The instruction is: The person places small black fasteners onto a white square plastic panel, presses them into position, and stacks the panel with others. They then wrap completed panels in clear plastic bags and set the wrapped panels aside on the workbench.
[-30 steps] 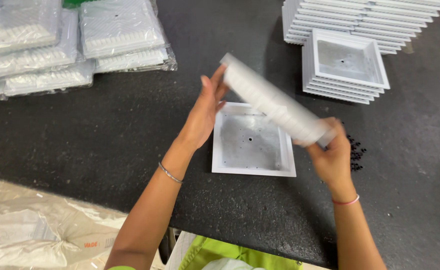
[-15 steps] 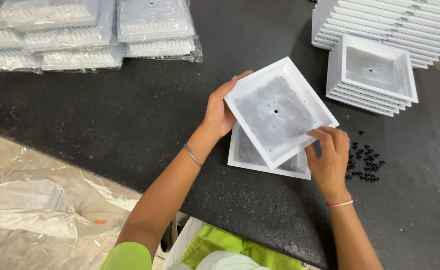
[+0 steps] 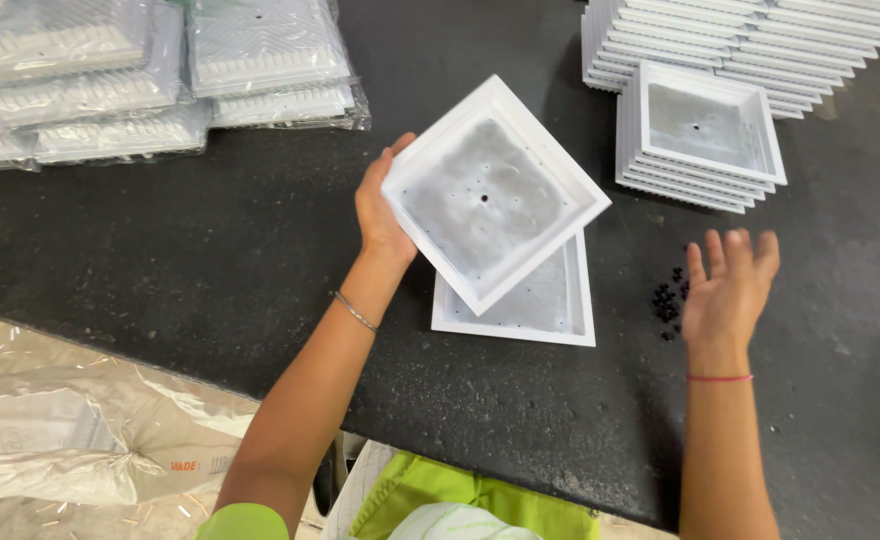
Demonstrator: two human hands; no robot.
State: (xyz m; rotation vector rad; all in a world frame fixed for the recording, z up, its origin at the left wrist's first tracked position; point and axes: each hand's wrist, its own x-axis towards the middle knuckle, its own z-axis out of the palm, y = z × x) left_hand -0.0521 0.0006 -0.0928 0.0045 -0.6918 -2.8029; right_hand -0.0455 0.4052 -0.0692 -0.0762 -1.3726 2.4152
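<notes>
The white square tray point(image 3: 490, 195) with a small centre hole is tilted above a second tray point(image 3: 550, 305) that lies flat on the dark speckled table point(image 3: 210, 260). The left hand point(image 3: 380, 215) grips its left edge. The right hand point(image 3: 730, 290), which held its corner half a second ago, has let go and now hovers open, fingers spread, beside small black beads point(image 3: 668, 300). Tray stacks point(image 3: 700, 135) stand behind; plastic-wrapped packs point(image 3: 160, 75) lie far left.

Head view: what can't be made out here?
- Lower tray: mostly covered by the held tray.
- Left hand fingers: behind that tray's edge.
- Black beads: too small to count.
- Tray stacks: cut by the top edge.
- Right hand: open, holding nothing.
</notes>
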